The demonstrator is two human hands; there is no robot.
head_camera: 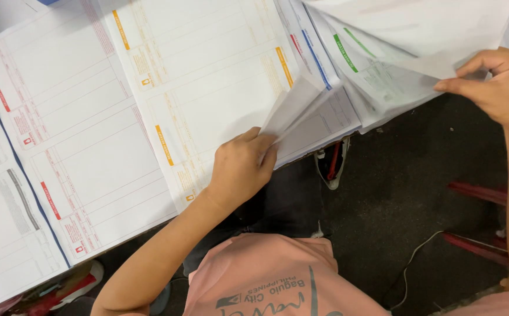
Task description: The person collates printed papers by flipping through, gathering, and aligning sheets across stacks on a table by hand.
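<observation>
Large printed form sheets lie in overlapping stacks on a table: one with red bars (pixel 73 146), one with orange bars (pixel 207 76), then blue-marked (pixel 318 111) and green-marked (pixel 377 76) stacks. My left hand (pixel 242 167) pinches the lifted corner of a sheet (pixel 292 105) at the edge of the blue-marked stack. My right hand (pixel 500 82) grips the corner of a white sheet (pixel 424 29) raised over the green-marked stack.
The table edge runs diagonally from lower left to upper right. Below it is dark floor with a shoe (pixel 331 164), red bars (pixel 479 193) and a white cable (pixel 412 263). My pink shirt (pixel 266 275) fills the bottom centre.
</observation>
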